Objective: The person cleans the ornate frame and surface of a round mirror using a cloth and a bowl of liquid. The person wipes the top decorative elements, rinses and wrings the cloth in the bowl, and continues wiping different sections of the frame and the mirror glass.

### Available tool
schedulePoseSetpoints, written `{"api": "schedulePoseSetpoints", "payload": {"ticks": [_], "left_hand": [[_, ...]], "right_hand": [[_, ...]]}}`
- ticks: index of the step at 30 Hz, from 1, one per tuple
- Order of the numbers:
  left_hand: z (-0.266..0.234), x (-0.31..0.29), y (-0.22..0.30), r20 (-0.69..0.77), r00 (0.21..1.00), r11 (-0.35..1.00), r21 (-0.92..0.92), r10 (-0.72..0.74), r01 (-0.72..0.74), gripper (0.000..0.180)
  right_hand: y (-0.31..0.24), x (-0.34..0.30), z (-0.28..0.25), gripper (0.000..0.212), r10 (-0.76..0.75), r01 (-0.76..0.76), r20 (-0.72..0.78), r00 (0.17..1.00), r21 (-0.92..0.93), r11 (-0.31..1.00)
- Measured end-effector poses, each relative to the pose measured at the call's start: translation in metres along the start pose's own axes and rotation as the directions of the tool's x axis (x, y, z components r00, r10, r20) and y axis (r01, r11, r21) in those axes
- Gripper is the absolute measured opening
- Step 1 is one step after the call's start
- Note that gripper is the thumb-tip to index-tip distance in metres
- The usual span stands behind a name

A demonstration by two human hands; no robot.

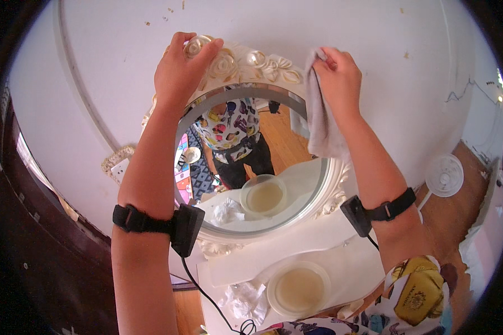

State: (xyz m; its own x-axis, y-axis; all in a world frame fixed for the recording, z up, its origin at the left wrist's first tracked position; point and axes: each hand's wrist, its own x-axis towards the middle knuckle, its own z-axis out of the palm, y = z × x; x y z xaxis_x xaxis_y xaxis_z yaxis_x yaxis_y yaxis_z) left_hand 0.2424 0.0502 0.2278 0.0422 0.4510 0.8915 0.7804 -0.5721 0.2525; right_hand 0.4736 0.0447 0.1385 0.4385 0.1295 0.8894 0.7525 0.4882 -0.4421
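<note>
Open tabletop (352,268) right of bowl (298,288); obstructed ahead by mirror (262,162), at left by crumpled plastic (243,301).

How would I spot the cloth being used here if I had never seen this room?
Find the oval mirror with its cream frame of carved roses, standing on the white dresser. At the frame's upper right, the right hand pinches a grey cloth that hangs limp over the glass, unlike the crumpled white paper below.

Mirror above dressing table, against the wall

The mirror (251,162) stands behind the bowl (298,288) on the table (346,262); crumpled tissue (243,301) lies left of the bowl, a fan (444,176) right.
</note>
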Motion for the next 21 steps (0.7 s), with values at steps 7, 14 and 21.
{"api": "schedulePoseSetpoints", "payload": {"ticks": [7,14,21], "left_hand": [[0.006,-0.004,0.003,0.021,1.0,0.998,-0.06,-0.009,0.01,0.062],[-0.006,-0.001,-0.01,0.002,1.0,1.0,0.009,-0.002,0.002,0.055],[0.006,0.0,0.002,0.045,0.999,0.996,-0.087,-0.008,0.012,0.054]], "right_hand": [[-0.019,0.038,0.06,0.02,-0.04,-0.114,0.392,0.919,0.361,0.925],[-0.023,0.01,0.055,0.023,0.136,-0.445,0.568,0.812,0.452,0.773],[-0.004,0.051,0.083,0.023,0.135,-0.287,0.634,0.762,0.144,0.947]]}}
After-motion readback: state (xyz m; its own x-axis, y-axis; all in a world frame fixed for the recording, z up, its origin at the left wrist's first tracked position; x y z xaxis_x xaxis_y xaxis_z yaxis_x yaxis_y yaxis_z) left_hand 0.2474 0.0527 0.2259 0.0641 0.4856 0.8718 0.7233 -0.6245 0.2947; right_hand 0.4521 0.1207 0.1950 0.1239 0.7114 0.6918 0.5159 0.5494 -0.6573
